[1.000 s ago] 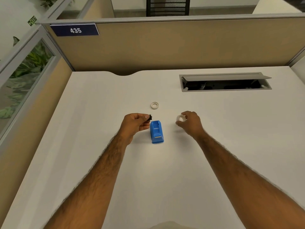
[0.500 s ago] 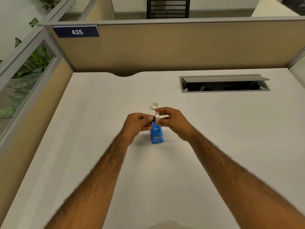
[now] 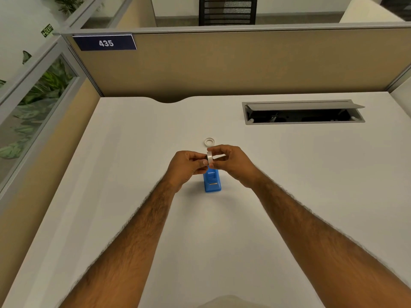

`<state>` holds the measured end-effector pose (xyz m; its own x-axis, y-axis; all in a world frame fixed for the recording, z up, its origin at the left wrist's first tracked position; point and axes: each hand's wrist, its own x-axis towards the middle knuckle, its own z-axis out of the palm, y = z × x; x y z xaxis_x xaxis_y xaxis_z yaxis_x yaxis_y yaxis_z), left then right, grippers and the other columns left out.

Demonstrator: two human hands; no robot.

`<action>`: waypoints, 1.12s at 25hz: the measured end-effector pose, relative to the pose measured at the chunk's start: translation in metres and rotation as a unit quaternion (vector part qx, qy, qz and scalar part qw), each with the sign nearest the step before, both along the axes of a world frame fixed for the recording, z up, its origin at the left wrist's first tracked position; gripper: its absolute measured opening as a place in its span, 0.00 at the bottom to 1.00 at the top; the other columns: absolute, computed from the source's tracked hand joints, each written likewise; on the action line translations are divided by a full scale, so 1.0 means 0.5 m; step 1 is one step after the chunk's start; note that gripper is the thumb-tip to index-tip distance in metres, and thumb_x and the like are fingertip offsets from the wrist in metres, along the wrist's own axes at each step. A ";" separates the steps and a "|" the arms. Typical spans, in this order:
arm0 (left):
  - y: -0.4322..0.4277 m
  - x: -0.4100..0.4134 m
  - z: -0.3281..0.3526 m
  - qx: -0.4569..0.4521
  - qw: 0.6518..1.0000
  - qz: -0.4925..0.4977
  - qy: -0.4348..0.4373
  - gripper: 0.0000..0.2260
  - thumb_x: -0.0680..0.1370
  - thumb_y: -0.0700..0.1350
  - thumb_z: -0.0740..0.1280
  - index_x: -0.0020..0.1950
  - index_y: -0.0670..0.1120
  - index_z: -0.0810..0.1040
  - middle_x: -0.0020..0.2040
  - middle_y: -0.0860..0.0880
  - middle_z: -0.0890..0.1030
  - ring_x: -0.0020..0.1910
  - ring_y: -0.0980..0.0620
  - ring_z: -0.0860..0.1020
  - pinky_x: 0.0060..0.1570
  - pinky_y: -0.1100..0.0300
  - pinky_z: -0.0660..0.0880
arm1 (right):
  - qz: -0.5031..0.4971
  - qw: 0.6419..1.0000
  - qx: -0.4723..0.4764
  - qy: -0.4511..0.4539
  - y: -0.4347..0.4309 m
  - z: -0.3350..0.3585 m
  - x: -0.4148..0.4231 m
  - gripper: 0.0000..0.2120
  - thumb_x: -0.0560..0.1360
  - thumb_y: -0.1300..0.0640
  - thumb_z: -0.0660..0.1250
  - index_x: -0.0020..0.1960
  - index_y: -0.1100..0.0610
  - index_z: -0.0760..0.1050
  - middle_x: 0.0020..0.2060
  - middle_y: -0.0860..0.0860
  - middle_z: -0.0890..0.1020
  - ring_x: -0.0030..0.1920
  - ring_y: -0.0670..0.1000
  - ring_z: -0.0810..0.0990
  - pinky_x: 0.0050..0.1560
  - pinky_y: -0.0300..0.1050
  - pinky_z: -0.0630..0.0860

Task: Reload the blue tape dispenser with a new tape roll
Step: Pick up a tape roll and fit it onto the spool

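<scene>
Head view: both hands meet just above the blue tape dispenser [image 3: 212, 182], which stands near the middle of the table [image 3: 289, 196]. Right hand [image 3: 231, 162] pinches the new tape roll [image 3: 209, 157], held on edge. Left hand [image 3: 185, 166] is closed, fingertips touching the roll's left face; whether it holds a spindle cannot be told. A second white ring [image 3: 209, 142], probably the spent core, lies flat just beyond, toward the far edge. Judgement: old roll out; new roll not yet seated in dispenser, tape end not yet threaded.
</scene>
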<state>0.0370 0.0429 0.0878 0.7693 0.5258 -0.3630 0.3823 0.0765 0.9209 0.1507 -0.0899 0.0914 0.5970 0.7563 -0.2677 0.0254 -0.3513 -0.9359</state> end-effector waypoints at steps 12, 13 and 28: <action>-0.009 0.005 -0.031 0.071 0.996 0.008 0.046 0.10 0.75 0.43 0.74 0.55 0.44 0.85 0.49 0.47 0.86 0.49 0.47 0.84 0.49 0.57 0.81 | 0.077 0.988 -0.095 -0.096 0.009 -0.014 0.015 0.26 0.71 0.63 0.75 0.67 0.57 0.74 0.59 0.53 0.81 0.53 0.51 0.82 0.54 0.43 0.79; -0.013 0.006 -0.038 0.084 0.995 0.008 0.051 0.10 0.74 0.43 0.74 0.55 0.45 0.85 0.49 0.48 0.86 0.49 0.48 0.84 0.51 0.56 0.81 | 0.098 0.980 -0.116 -0.131 0.013 -0.019 0.017 0.26 0.70 0.63 0.75 0.67 0.57 0.74 0.60 0.53 0.81 0.54 0.51 0.81 0.53 0.41 0.77; -0.007 -0.003 -0.112 0.132 0.987 0.012 0.090 0.15 0.77 0.41 0.71 0.64 0.45 0.80 0.61 0.47 0.82 0.56 0.50 0.80 0.61 0.56 0.74 | 0.162 0.919 -0.195 -0.304 0.036 -0.077 0.011 0.22 0.72 0.60 0.73 0.65 0.58 0.74 0.61 0.56 0.77 0.59 0.54 0.76 0.59 0.46 0.73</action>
